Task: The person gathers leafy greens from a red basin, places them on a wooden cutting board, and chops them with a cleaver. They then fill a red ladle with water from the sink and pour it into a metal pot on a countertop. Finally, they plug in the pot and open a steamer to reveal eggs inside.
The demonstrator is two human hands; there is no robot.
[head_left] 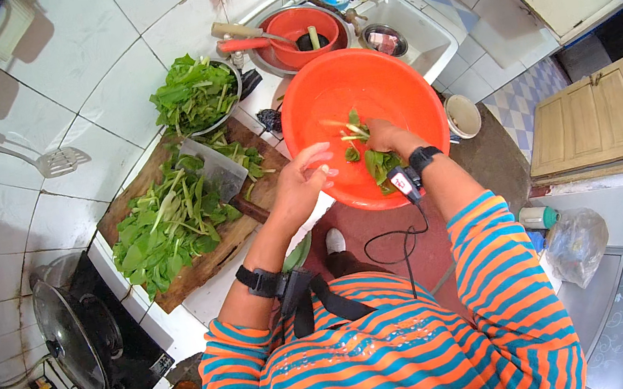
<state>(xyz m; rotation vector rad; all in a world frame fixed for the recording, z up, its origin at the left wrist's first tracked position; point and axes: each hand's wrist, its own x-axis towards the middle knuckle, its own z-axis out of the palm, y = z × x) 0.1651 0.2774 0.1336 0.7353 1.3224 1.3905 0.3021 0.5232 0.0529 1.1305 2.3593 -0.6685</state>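
R hand [390, 140] is gripping a small bunch of greens [381, 165] inside the big orange basin [400, 90], pale stems pointing up L, leaves hanging below the fingers. L hand [297, 190] is hovering by the basin's L rim, open, fingers apart; can't tell from here if it's touching. Over on the L, a cutting bd [213, 258] is bearing a lg heap of leafy veg [161, 231], w/ a cleaver [222, 171] lying amongst it. Nr the wall, a bowl [238, 93] is holding more leaves, piled high.
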